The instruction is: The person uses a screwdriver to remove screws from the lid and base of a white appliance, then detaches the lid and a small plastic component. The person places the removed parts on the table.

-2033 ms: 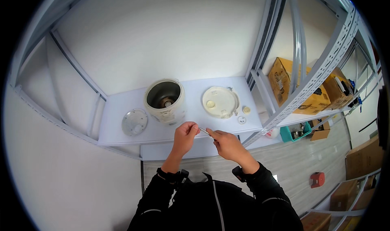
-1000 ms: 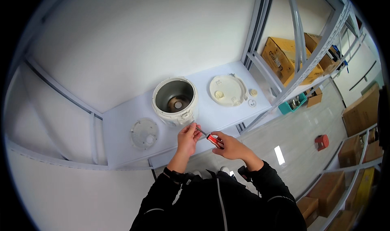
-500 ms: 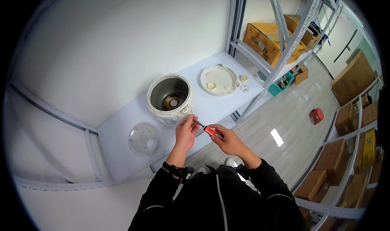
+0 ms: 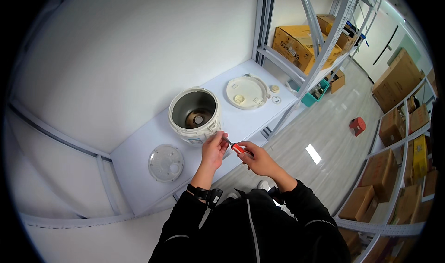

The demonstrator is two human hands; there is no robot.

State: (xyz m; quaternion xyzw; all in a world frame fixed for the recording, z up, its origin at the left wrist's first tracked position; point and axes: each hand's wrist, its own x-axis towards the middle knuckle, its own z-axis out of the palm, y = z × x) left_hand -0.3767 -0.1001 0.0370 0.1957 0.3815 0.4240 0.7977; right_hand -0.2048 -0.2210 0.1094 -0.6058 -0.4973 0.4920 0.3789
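Note:
A white rice cooker body (image 4: 204, 132) stands upright on a shelf with its top off, its grey inside showing a brown-stained bottom. Just beyond its near right side, my right hand (image 4: 261, 159) grips a screwdriver (image 4: 238, 148) by its red and black handle. At the other end, my left hand (image 4: 213, 151) closes its fingers round the metal shaft near the tip. Whether a small part sits between those fingertips is hidden. A round clear-and-silver inner lid (image 4: 163, 163) lies left of the cooker. To the right lies a white round outer lid (image 4: 250, 98).
Two small round pieces, a cream cap (image 4: 275, 88) and a pale disc (image 4: 276, 100), lie beside the outer lid. A metal shelf post (image 4: 315, 73) rises at the right. Behind it are a yellow box (image 4: 303, 45) and a teal bin (image 4: 316, 95). A red stool (image 4: 357, 126) stands on the floor.
The view has shifted slightly, so shelf and boxes sit a little differently in the picture. Both hands keep nearly the same grip on the screwdriver.

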